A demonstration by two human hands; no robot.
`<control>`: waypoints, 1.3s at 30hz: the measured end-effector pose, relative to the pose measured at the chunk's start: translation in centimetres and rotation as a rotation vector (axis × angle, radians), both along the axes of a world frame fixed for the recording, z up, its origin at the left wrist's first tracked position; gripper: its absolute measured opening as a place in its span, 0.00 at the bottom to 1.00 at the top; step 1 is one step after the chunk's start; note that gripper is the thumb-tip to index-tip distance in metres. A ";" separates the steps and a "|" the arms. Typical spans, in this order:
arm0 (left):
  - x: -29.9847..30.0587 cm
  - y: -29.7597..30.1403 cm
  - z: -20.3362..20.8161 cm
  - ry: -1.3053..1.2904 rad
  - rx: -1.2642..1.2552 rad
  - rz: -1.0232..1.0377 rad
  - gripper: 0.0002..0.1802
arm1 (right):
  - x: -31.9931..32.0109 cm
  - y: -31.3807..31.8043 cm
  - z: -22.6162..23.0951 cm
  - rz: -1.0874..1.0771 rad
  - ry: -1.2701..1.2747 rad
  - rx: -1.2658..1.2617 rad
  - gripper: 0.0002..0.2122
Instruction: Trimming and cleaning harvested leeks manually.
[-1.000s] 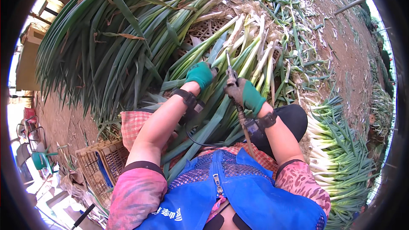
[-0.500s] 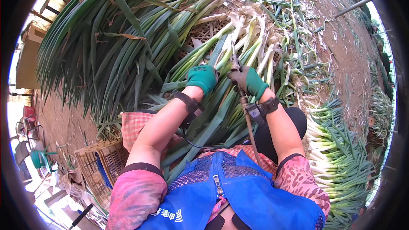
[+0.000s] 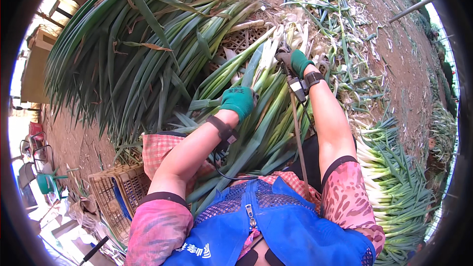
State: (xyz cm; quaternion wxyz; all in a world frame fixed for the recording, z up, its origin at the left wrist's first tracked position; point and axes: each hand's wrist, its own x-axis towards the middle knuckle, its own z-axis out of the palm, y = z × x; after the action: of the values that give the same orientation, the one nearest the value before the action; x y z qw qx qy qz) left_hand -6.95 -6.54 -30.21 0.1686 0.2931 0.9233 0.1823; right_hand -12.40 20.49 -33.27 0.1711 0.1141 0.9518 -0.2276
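In a green glove, my left hand is closed around the green leaves of a long green onion. My right hand, gloved as well, grips a thin metal air blow gun over the white stalks. From that tool a brownish hose runs back toward my waist. Several more green onions lie beneath both hands, their white root ends pointing away from me and their leaves trailing over my lap. My right fingers partly hide the tool's grip.
A large heap of untrimmed green onions stands at the left. Cleaned ones are stacked at the lower right. Peeled scraps litter the ground at the far right. A plastic crate sits by my left side.
My right hand has moved away from me with the blow gun, up toward the white root ends. My left hand has shifted slightly nearer to me, still gripping the leaves.
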 end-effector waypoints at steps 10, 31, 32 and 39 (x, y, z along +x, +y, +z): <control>0.4 0.0 -0.2 0.021 -0.029 -0.028 0.18 | 1.6 -1.0 1.3 0.011 0.079 -0.190 0.16; -3.7 -3.3 -2.9 -0.369 0.068 0.287 0.23 | 11.1 -3.6 6.3 -0.480 -0.028 -0.415 0.23; -3.9 -3.4 -3.2 -0.390 0.108 0.315 0.22 | 12.4 -2.0 5.7 -0.431 0.009 -0.182 0.14; -5.7 -2.8 -3.1 -0.312 0.204 0.441 0.29 | 14.1 -1.1 3.0 -0.424 -0.014 0.059 0.22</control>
State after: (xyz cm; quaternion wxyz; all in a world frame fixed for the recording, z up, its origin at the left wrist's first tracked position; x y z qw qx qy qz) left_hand -12.67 -9.39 -33.27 0.2344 0.0690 0.9045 0.3495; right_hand 1.75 19.37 -30.23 0.1225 0.3181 0.9115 -0.2299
